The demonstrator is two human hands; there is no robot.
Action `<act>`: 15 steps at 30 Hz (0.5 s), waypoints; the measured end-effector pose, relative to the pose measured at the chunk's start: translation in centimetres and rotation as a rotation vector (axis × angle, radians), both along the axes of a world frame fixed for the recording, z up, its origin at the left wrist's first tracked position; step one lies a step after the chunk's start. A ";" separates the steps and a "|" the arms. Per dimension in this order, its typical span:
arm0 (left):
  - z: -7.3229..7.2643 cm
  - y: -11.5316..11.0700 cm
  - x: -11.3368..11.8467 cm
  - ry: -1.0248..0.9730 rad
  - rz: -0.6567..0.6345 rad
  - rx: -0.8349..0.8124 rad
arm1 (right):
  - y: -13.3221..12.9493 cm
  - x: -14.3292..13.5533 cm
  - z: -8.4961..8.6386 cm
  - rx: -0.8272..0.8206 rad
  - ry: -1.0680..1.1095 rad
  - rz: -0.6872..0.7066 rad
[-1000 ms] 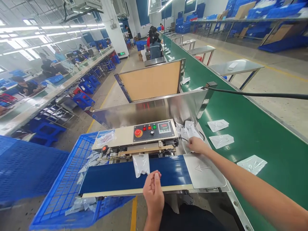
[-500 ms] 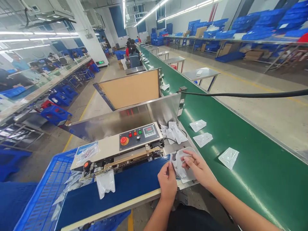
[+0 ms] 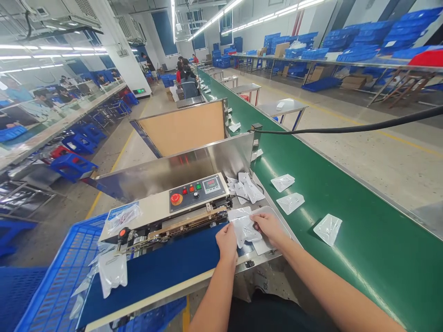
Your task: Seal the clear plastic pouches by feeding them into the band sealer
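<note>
Both hands [image 3: 244,233] grip a white pouch [image 3: 243,227] (beside the blue belt [image 3: 155,274])

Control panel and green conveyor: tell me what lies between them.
In the head view, heaped white pouches and a thin dark cable lie between the control panel and green conveyor.

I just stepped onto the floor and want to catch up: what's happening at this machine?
The left hand and right hand hold a white pouch between them, at the right end of the sealing machine. Another pouch hangs at the far left end of the blue belt, beside a blue basket. A small pile of pouches sits behind the hands, and three more lie nearby on the green conveyor.
</note>
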State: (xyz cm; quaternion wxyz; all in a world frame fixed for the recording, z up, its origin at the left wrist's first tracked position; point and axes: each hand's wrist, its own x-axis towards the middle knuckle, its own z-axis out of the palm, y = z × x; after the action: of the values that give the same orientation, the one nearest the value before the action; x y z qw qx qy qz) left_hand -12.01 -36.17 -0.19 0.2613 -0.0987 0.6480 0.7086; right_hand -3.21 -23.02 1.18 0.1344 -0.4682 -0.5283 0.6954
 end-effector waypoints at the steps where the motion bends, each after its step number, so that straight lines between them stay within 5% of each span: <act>1: -0.1 -0.1 -0.5 0.006 0.020 0.003 | 0.0 -0.8 0.0 0.002 -0.008 0.012; 10: -0.7 -4.8 -4.5 0.045 0.194 -0.054 | -3.5 -7.0 0.2 -0.008 -0.047 0.195; 13: -0.1 -7.4 -5.6 0.068 0.227 -0.082 | -3.0 -5.4 0.7 0.027 -0.028 0.242; 15: 0.2 -9.7 -6.1 0.101 0.268 -0.111 | -0.4 -1.9 0.3 0.197 -0.040 0.203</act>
State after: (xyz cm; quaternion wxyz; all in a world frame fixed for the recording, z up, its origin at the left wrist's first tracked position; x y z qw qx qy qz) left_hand -18.08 -45.92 0.04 0.1256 -0.1628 0.6795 0.7043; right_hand -5.10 -23.37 1.49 0.0983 -0.4108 -0.6411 0.6408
